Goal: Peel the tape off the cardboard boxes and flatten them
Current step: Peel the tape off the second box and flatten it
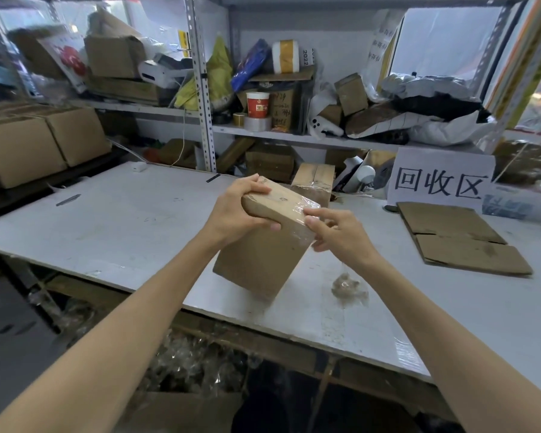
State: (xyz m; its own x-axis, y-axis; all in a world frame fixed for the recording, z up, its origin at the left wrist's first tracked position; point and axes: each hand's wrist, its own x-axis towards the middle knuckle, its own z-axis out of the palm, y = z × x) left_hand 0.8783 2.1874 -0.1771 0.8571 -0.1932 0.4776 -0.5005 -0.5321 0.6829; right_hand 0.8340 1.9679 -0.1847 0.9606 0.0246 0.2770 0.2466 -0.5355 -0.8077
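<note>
Far left of the cardboard box [263, 257]: stacked cartons [28, 145], well apart from it and not part of this step.
Left hand [231, 210]: at the box's upper left end, fingers curled over the far edge and thumb on the near face, gripping it firmly.
Cardboard box: sealed and unflattened, tilted between the 2 hands, its lower edge apparently resting on the table [107, 229].
Top face of the box: narrow, with its long axis running from the left hand at the far left down to the right hand at the near right.
Tape [297, 210]: clear and shiny, wrapped over the right end of that top face, just beside the right fingertips.
Right hand [341, 232]: at the box's taped right corner, thumb and forefinger pinching at it and the other fingers curled beneath. Whether a loose tape edge is lifted, I cannot tell.
Deciding relation: the tape lies under the right hand, so that hand is nearer. A pull probably has to run along the long axis toward the left hand, which braces the box.
Behind the box, slightly right: 1 second box [314, 179], taped and waiting.
Near right of the box: a crumpled tape wad [347, 287] on the table.
Further right of the box: flattened cardboard [463, 239], lying below a paper sign [441, 182].
</note>
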